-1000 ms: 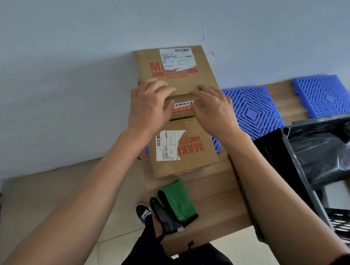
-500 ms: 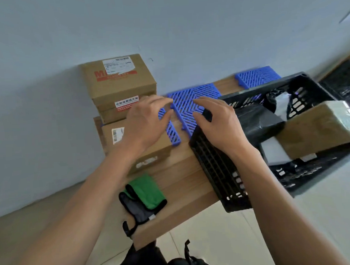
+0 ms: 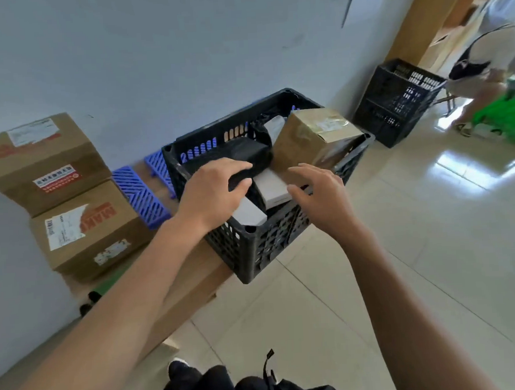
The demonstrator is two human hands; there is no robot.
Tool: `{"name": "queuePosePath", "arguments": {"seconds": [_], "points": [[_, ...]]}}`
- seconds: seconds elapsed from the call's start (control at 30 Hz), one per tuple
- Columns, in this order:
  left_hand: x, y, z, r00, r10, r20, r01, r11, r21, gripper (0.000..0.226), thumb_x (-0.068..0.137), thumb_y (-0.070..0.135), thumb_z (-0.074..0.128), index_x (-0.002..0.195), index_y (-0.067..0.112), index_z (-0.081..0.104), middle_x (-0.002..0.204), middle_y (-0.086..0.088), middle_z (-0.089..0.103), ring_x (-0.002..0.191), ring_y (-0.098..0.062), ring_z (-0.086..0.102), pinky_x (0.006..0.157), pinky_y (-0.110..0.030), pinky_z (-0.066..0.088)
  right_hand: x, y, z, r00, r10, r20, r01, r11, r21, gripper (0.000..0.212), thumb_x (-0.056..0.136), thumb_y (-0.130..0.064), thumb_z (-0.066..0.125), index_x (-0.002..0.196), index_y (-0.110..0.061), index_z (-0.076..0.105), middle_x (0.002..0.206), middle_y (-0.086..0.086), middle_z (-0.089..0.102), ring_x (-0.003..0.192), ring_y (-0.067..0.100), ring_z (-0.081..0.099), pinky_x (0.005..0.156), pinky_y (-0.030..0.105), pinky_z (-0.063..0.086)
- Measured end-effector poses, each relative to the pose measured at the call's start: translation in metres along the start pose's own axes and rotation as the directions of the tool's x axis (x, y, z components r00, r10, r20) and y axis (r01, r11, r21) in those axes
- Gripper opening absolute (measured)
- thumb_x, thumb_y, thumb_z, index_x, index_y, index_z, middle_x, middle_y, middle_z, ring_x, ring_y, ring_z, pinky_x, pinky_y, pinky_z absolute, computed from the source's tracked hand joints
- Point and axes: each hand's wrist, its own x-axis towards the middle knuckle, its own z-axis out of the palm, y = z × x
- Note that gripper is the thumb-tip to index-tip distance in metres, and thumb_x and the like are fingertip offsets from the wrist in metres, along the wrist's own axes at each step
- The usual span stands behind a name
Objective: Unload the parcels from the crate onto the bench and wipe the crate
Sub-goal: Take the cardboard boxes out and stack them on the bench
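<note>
**Reaching into the crate for the next parcel**

Nearest us, our left hand lies over the near-left part of the black slatted plastic crate, its fingers spread flat over a black plastic-wrapped parcel, thumb hooked against that parcel's near edge; we cannot tell whether it grips yet. Our right hand hovers just to the right, fingers apart and loosely bent, holding nothing, thumb near a flat pale-grey box that lies beside the black parcel.

The black parcel's long axis runs left to right across the crate, directly under the left hand, so that hand is the nearer one (the right would have to come in from the parcel's far end). Behind, a tan taped cardboard box leans tilted against the crate's far-right rim.

The crate sits on the wooden table, overhanging its edge. Further left, two brown cardboard parcels are stacked against the wall, so we judge unloading partly done.
</note>
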Motion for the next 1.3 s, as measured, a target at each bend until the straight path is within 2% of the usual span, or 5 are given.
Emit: {"name": "queuePosePath", "arguments": {"seconds": [0.13,0.47,0.77,1.13,1.3], "points": [[0.019,0.033,0.024,0.996,0.05,0.069,-0.047,0.998,-0.036,0.033,0.098,0.031,0.065,0.131,0.025,0.068,0.131,0.007,0.067,0.124,-0.014,0.06,0.103,-0.041,0.05,-0.018,0.039,-0.025,0.995,0.088,-0.036,-0.087,0.996,0.033,0.044,0.098,-0.034,0.063,0.141,-0.026,0.06,0.147,-0.004,0.057,0.142,0.019,0.044,0.116,0.036,0.031],[0.08,0.05,0.075,0.985,0.088,0.145,-0.076,0.994,-0.084,0.039,0.096,0.028,0.068,0.135,0.021,0.065,0.138,0.004,0.062,0.13,-0.015,0.054,0.111,-0.037,0.044,0.017,0.095,-0.037,0.987,0.144,-0.07,-0.141,0.989,0.044,0.049,0.098,-0.029,0.064,0.146,-0.026,0.054,0.15,-0.004,0.053,0.142,0.019,0.041,0.112,0.032,0.028],[0.176,0.007,0.117,0.973,-0.037,0.227,0.04,0.999,-0.006,0.077,0.089,0.042,0.074,0.156,0.03,0.038,0.167,-0.001,0.024,0.152,-0.025,0.024,0.116,-0.046,0.032,0.121,0.138,-0.013,0.984,0.168,-0.055,-0.174,0.975,-0.139,0.06,0.089,-0.026,0.073,0.145,-0.035,0.051,0.166,0.002,0.027,0.155,0.025,0.008,0.119,0.056,0.018],[0.2,-0.003,0.151,0.946,-0.041,0.323,0.064,0.996,-0.062,0.113,0.072,0.07,0.078,0.161,0.043,0.014,0.17,-0.006,-0.013,0.156,-0.034,0.007,0.119,-0.053,0.026,0.168,0.168,-0.008,0.995,0.007,-0.098,-0.014,0.998,-0.069,0.049,0.079,-0.034,0.083,0.126,-0.032,0.069,0.141,-0.011,0.058,0.142,0.025,0.037,0.114,0.052,0.028],[0.203,0.0,0.158,0.97,-0.092,0.224,0.12,0.986,-0.114,0.108,0.064,0.069,0.083,0.154,0.037,0.033,0.169,-0.01,-0.009,0.157,-0.032,0.006,0.12,-0.048,0.025,0.179,0.168,0.0,0.988,-0.078,-0.135,0.083,0.996,0.029,0.047,0.076,-0.027,0.086,0.121,-0.021,0.074,0.135,-0.001,0.065,0.136,0.031,0.047,0.109,0.059,0.033]]}}
